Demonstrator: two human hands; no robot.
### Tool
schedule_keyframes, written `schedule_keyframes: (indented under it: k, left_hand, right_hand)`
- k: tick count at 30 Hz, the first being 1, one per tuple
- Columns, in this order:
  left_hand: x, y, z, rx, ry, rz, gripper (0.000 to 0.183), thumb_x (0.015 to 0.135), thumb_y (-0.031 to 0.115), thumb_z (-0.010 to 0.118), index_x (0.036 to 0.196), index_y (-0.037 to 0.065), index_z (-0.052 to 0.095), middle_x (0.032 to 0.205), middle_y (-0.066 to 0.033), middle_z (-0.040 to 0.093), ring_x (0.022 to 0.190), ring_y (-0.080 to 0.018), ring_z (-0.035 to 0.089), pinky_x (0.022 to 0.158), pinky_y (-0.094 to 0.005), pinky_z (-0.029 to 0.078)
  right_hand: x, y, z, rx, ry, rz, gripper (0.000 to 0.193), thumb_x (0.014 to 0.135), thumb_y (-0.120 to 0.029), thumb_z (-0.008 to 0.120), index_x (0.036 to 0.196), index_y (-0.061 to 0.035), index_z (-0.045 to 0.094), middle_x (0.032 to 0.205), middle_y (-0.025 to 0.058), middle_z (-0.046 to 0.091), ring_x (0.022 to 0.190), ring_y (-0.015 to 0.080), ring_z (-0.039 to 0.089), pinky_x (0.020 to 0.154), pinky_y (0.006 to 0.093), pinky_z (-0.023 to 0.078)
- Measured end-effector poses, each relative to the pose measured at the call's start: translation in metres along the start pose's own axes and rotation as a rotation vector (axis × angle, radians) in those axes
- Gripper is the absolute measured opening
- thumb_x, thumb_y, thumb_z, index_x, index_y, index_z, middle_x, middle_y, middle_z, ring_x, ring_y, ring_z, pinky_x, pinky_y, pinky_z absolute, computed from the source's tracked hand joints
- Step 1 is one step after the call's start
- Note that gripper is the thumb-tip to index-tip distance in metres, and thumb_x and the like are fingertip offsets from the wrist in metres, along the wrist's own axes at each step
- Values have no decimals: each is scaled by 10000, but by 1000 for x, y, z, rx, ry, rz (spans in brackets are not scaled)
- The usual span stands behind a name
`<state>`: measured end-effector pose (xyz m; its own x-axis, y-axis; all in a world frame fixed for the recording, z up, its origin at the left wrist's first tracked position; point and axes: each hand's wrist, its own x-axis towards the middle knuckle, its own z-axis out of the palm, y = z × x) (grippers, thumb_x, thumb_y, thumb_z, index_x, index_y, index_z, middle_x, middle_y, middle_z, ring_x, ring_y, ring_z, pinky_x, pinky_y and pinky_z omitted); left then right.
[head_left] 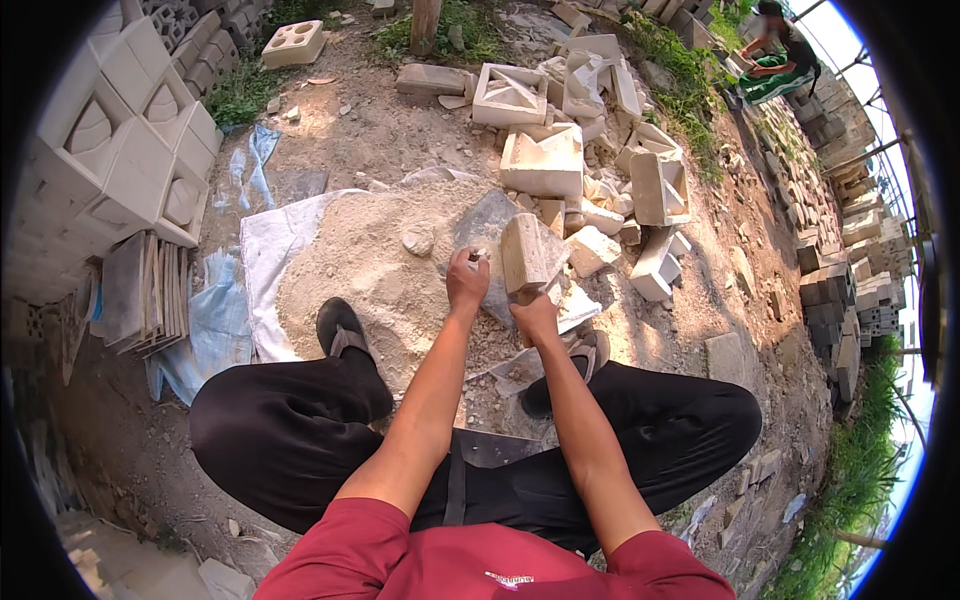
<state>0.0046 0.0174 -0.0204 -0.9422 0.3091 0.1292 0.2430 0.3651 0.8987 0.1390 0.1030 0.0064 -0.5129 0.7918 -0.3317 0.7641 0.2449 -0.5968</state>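
Note:
My left hand is closed, fingers curled round a small pale lump that mostly hides in the grip. It is over a flat grey slab at the edge of a heap of crushed sandy rubble. Just to its right, my right hand is closed at the lower end of a thick, squared beige block, which stands up from the fist. Whether the fingers grip the block itself or a handle under it is hidden. A rounded lump rests on the heap.
Broken hollow blocks are piled ahead to the right. A white sheet lies under the heap. Stacked blocks and thin boards stand at left. Both my shoes flank the work. Another person sits far right.

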Motion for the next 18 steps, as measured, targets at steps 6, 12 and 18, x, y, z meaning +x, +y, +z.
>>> schedule_keyframes:
  k: [6, 12, 18]
  left_hand:
    - [-2, -3, 1, 133, -194, -14, 268, 844, 201, 596, 1045, 35, 657, 1011, -165, 641, 947, -337, 624, 837, -406, 500]
    - [-8, -10, -13, 215, -294, 21, 287, 847, 197, 578, 1083, 53, 656, 1019, -159, 615, 978, -357, 599, 852, -424, 492]
    - [-6, -4, -8, 193, -297, 51, 298, 852, 190, 559, 1099, 52, 653, 1040, -172, 593, 986, -365, 591, 851, -436, 493]
  right_hand:
    - [-2, 0, -3, 11, -4, -8, 566, 691, -286, 737, 1099, 72, 577, 1056, 296, 648, 1037, 397, 631, 877, 427, 509]
    - [-17, -47, -24, 88, -51, 86, 511, 686, -261, 723, 1079, 50, 619, 1009, 262, 674, 985, 382, 656, 853, 408, 522]
    - [-14, -61, -14, 173, 70, -85, 499, 692, -248, 717, 1083, 44, 616, 991, 252, 678, 960, 383, 661, 835, 408, 522]
